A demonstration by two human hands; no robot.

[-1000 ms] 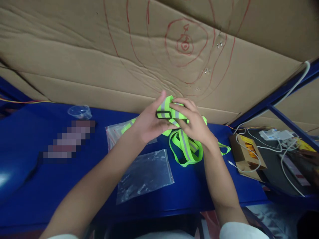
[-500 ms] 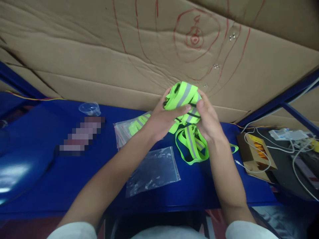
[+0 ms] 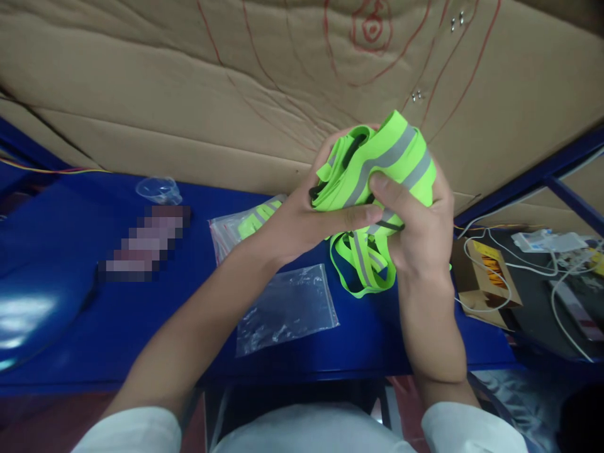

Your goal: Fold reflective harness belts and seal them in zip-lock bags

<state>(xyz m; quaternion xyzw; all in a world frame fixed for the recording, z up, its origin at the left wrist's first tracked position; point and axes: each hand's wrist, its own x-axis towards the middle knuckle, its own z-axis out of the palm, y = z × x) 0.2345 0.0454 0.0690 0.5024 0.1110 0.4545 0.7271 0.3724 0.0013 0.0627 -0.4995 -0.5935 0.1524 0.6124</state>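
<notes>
With left hand (image 3: 304,217) and right hand (image 3: 427,233) I grip a yellow-green strap bundle (image 3: 384,163) above the table (image 3: 372,340); folding looks well along. Near me, a clear bag (image 3: 292,308) looks unfilled; beyond, a loose strap (image 3: 362,258) lies looped. Right, a carton (image 3: 474,283) holds orange items (image 3: 494,272); farther left, a zip bag (image 3: 226,233) contains strap.

Soft, rather dim indoor light falls evenly, its source unseen. White glare pools on a rounded glossy blue surface (image 3: 33,324) at left; small glints dot the clear bag (image 3: 292,308). Neon straps (image 3: 391,157) stand out brightest. Coarse pixelation masks one patch (image 3: 146,242); the lower right corner sinks into black.
</notes>
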